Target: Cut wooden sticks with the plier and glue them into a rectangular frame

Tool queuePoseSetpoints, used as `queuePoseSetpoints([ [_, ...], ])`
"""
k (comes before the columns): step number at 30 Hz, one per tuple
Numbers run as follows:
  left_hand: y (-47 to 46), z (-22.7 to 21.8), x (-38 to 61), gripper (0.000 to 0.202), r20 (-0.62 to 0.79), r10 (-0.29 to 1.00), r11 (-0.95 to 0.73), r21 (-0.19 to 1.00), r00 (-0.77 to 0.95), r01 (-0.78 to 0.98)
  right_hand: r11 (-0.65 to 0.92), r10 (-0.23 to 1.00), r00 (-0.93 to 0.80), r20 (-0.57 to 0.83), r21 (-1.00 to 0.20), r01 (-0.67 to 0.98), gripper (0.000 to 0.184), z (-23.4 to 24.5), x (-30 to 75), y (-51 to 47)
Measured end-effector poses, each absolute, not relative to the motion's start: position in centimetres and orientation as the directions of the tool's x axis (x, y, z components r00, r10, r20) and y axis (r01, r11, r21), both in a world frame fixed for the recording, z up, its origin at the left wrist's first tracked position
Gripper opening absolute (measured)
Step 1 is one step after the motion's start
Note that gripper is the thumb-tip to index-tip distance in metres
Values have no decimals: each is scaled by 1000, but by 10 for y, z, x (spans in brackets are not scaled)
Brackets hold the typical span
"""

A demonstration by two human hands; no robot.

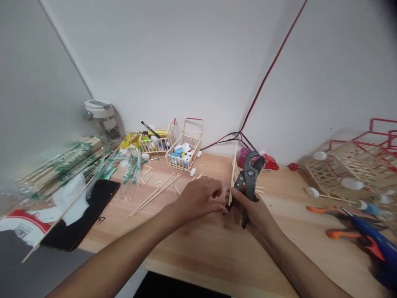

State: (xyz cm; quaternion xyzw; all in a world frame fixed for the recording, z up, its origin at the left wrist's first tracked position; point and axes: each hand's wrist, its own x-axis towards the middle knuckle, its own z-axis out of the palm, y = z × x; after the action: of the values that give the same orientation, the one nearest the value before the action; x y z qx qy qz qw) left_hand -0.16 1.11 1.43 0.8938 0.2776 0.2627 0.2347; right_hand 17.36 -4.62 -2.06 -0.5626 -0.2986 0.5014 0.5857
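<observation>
My right hand [251, 207] grips the handles of grey cutting pliers [249, 174], jaws pointing up and away from me. The same hand also steadies a thin wooden stick [232, 178] that stands nearly upright just left of the pliers. My left hand [198, 198] hovers low over the wooden table [192, 244], fingers curled with the tips pinched near the stick's lower end. What those fingertips hold is too small to make out.
Loose sticks [155, 192] lie left of centre. Two small stick baskets [182, 151] of coloured caps stand at the back. Packs of chopsticks [62, 165] and a black slab [80, 211] are at left. Glue gun [372, 236], orange-handled pliers and larger stick baskets [350, 165] sit at right.
</observation>
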Motion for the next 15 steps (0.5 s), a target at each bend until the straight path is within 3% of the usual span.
queuePoseSetpoints([
  [2,6,9,0,35,403,533,-837,377,744,396,-127,916,333,-225,-948,-291,42,-19,172,-46],
  [4,3,5,4,34,443,481,-876,279,756,394,-123,912,340,-229,-944,-305,42,-18,170,-47],
  [11,0,-1,7,28,516,448,-889,168,730,427,-111,930,287,-231,-918,-381,37,-25,166,-47],
  [15,0,-3,7,28,554,435,-889,142,710,434,-120,939,265,-218,-932,-341,35,-30,167,-48],
])
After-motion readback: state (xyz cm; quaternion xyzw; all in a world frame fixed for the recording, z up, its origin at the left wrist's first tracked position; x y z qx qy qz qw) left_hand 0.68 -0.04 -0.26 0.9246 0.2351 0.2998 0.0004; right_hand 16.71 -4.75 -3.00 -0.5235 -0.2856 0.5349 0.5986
